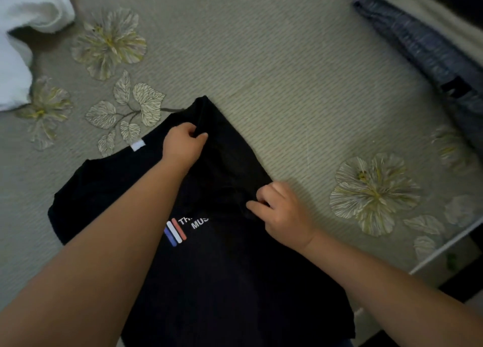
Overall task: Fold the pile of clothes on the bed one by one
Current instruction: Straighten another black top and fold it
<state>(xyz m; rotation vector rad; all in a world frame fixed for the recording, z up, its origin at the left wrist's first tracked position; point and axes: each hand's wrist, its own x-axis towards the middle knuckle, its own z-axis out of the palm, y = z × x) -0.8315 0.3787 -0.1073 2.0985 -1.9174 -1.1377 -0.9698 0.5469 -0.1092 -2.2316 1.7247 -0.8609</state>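
A black T-shirt (224,273) with a white, red and blue chest print lies spread on the bed, a white neck label at its upper left. My left hand (183,147) pinches the fabric of the right sleeve near its far tip. My right hand (282,213) pinches the same sleeve lower down, near the shoulder seam. The sleeve points away from me toward the upper middle of the view.
The bedspread (261,58) is beige with printed flowers. White cloth (23,32) is bunched at the far left. A blue-grey garment (423,48) lies along the right edge. The bed's edge (444,247) runs at the lower right.
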